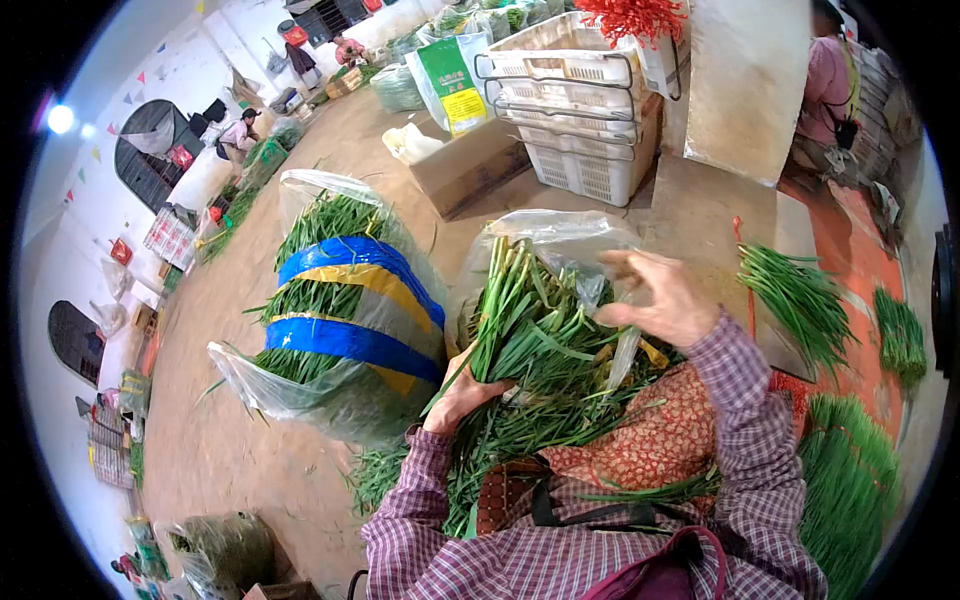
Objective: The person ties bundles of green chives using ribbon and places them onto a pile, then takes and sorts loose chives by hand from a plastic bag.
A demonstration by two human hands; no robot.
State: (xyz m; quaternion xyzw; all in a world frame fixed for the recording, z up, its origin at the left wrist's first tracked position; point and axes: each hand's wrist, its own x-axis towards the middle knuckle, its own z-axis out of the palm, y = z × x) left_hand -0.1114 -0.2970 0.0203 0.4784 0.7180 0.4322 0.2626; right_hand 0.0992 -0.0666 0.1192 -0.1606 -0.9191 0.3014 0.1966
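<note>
My left hand (pixel 466 396) is closed around a bunch of garlic chives (pixel 497 312), its pale stalk ends pointing up and away from me. My right hand (pixel 664 300) hovers to the right of the bunch, thumb and fingers apart, near the edge of a clear plastic bag (pixel 560 228). Loose chives (pixel 545 385) fill that bag and spill over my lap, beside the red patterned cloth (pixel 650 425) on my leg. Just left stands a packed bag of chives (pixel 340 300), wrapped with blue and yellow tape.
Stacked white crates (pixel 580 110) and a cardboard box (pixel 470 165) stand ahead. On the right lie a tied chive bundle (pixel 795 300) and a large chive pile (pixel 845 490). Red ties (pixel 635 18) hang over the crates. Another person (pixel 825 85) sits at the far right.
</note>
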